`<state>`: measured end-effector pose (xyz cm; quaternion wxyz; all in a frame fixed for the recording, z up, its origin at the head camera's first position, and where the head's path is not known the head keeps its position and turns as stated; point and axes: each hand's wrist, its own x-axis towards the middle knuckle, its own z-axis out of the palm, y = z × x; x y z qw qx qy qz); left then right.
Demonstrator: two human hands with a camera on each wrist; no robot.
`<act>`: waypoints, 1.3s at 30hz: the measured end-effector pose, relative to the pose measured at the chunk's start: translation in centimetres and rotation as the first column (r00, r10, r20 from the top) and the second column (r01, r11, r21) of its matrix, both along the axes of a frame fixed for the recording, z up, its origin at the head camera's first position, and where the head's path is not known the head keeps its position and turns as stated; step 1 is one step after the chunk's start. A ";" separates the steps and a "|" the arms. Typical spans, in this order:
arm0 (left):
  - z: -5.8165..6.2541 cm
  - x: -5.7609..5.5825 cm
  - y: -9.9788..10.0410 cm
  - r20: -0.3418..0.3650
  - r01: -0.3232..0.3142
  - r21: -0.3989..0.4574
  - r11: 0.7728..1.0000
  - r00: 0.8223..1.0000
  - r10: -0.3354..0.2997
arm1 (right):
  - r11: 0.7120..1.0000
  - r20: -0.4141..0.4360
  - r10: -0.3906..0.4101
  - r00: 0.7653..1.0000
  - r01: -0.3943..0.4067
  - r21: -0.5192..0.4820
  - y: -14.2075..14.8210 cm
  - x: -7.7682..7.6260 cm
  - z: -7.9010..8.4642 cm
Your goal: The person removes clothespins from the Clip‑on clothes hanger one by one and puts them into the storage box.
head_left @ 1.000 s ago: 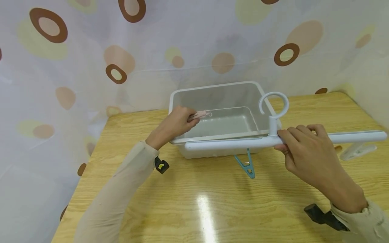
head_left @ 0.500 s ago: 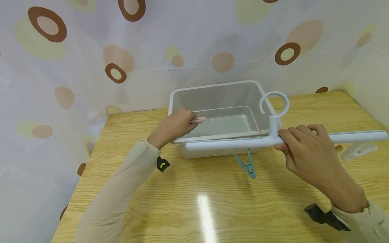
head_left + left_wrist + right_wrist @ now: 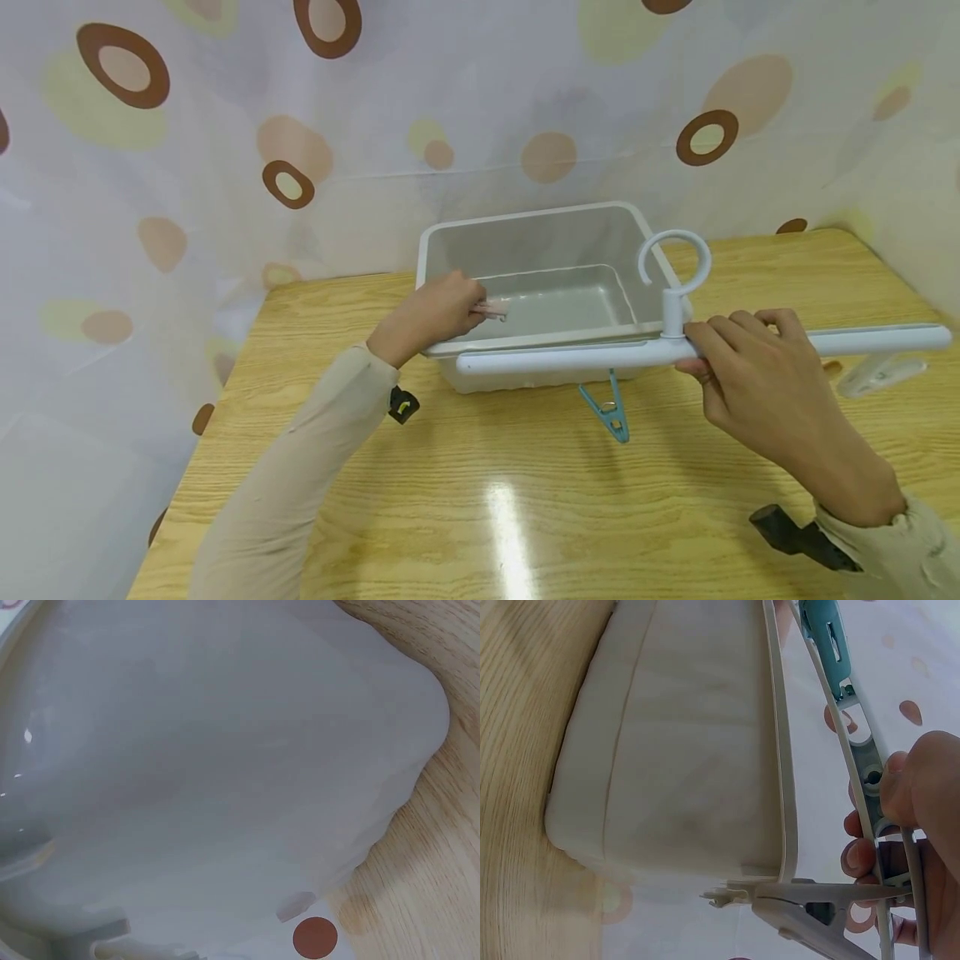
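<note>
Gripped in the right hand [image 3: 776, 383]: a long white hanger [image 3: 570, 357], with a smooth, straight bar and a round hook [image 3: 701, 262] on top. Held up in front of the grey tub [image 3: 540, 218]. Hanging under the bar: a blue peg [image 3: 615, 421] and, near the right end, a whitish peg [image 3: 885, 375]. Pinched in the left hand [image 3: 435, 312], inside the tub: a small pink peg [image 3: 492, 309], a bit lower than one second ago.

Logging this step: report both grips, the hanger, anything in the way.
Left grip holds pink clip at the mouth of the tub. Right grip wrapped round white hanger near its middle. Blue clip hangs off hanger; nothing seen blocking either grip.
</note>
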<state>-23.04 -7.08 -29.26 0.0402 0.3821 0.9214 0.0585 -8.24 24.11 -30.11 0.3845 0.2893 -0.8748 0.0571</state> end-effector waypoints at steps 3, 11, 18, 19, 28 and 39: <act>0.1 0.0 0.1 0.012 -0.009 -0.052 0.999 1.000 0.010 | 1.000 0.000 0.000 1.000 0.000 0.001 0.0 0.0 0.0; 0.0 0.0 0.2 0.032 -0.024 -0.128 0.992 0.999 0.029 | 1.000 0.005 -0.003 1.000 0.003 0.002 0.0 0.1 0.1; 0.0 0.0 0.1 0.006 0.017 -0.117 0.993 1.000 -0.016 | 1.000 0.012 0.002 1.000 -0.002 0.008 0.1 0.2 0.1; 0.0 0.1 0.1 0.004 0.017 -0.120 0.993 1.000 -0.016 | 1.000 0.014 0.003 1.000 -0.003 0.007 0.1 0.2 0.1; -0.1 0.1 0.2 -0.019 0.002 -0.164 0.986 1.000 -0.005 | 1.000 0.011 0.010 1.000 -0.010 -0.001 0.1 0.2 0.2; 0.1 0.0 0.3 0.000 0.000 -0.202 0.979 1.000 0.000 | 1.000 0.009 0.016 1.000 -0.016 -0.002 0.0 0.0 0.2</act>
